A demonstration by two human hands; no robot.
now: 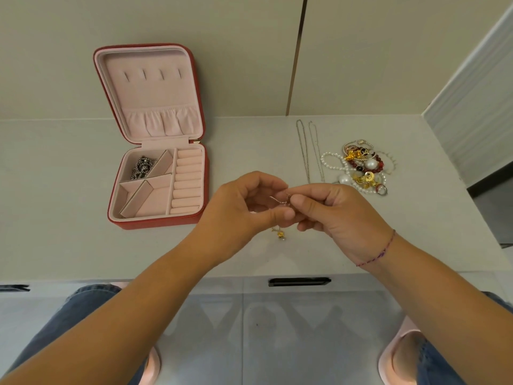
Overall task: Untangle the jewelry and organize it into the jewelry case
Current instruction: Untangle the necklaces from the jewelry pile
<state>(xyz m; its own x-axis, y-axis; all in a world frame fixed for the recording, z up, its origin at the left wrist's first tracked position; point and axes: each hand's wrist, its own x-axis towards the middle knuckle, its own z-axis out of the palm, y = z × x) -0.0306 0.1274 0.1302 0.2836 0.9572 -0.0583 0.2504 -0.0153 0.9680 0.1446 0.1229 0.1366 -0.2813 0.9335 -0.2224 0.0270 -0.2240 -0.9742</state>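
left hand (244,207) — fingers curled, pinching thin chain (280,200) | right hand (333,215) — pinching same chain, gold pendant (281,234) dangling below | jewelry case (155,215) open at left, tangled pile (361,168) at right

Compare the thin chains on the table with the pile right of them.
The thin chains lie straight and separate; the pile is a tangled heap. The chains are plain silvery metal; the pile mixes pearls, red beads and gold pieces. Both sit on the table, outside the jewelry case.
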